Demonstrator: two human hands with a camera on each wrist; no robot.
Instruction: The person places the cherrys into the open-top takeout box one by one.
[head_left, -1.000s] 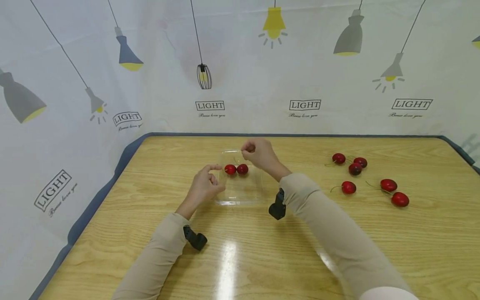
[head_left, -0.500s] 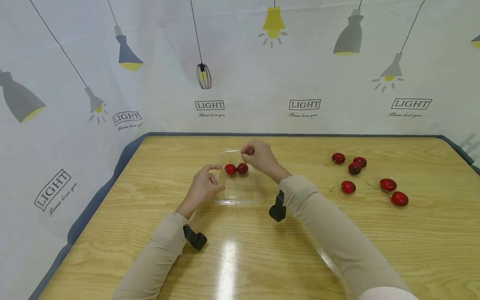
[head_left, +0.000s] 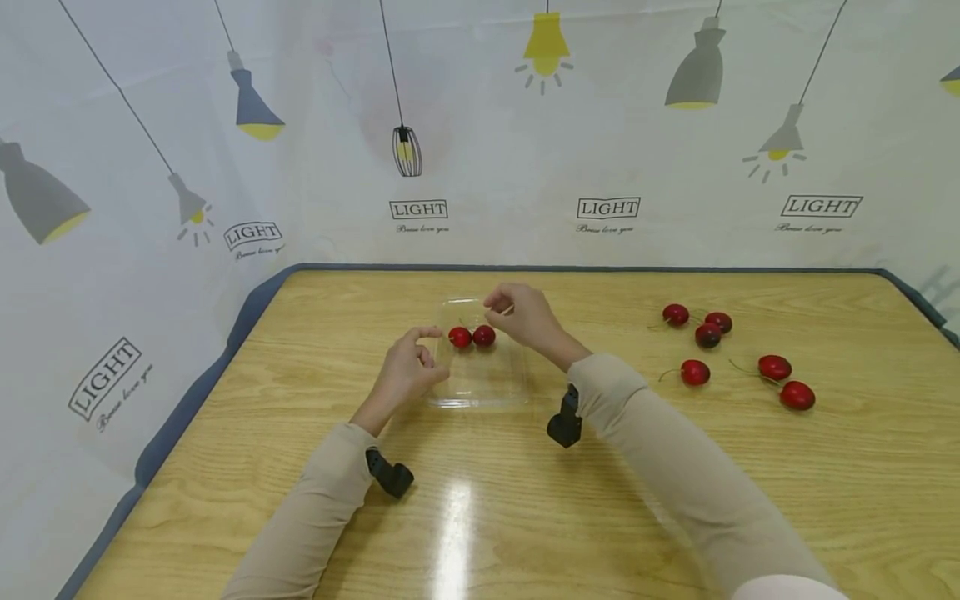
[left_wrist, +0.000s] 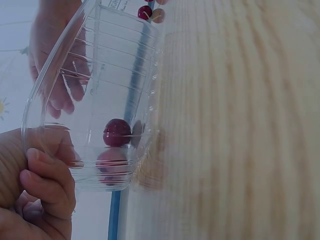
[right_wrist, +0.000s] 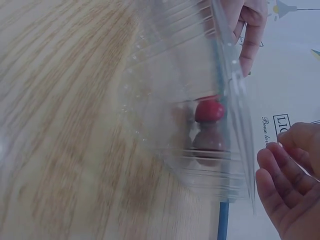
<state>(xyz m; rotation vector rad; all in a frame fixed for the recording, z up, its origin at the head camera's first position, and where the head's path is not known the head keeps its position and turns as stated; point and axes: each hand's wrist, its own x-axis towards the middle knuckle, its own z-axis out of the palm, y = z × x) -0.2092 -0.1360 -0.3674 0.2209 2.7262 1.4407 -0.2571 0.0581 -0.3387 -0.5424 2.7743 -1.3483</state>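
A clear plastic box (head_left: 480, 402) sits on the table, with two red cherries side by side in it, a brighter left cherry (head_left: 460, 337) and a darker right cherry (head_left: 484, 336). My left hand (head_left: 405, 367) holds the box by its left rim. In the left wrist view the index finger shows through the clear wall, while the other fingers curl outside. Over the box's back right corner is my right hand (head_left: 525, 317), its thumb and index finger slightly apart. Nothing shows between its loosely bent fingers (right_wrist: 282, 172) in the right wrist view.
Several more cherries lie on the right of the wooden table (head_left: 600, 517), among them a single cherry (head_left: 695, 372) and a pair with a nearer cherry (head_left: 797, 395). Behind the table hangs a white cloth (head_left: 495, 158) printed with lamps.
My right thumb and index finger, together earlier, have parted a little. The right wrist and sleeve have shifted slightly right. My left hand, the box and both cherries in it stay in place.
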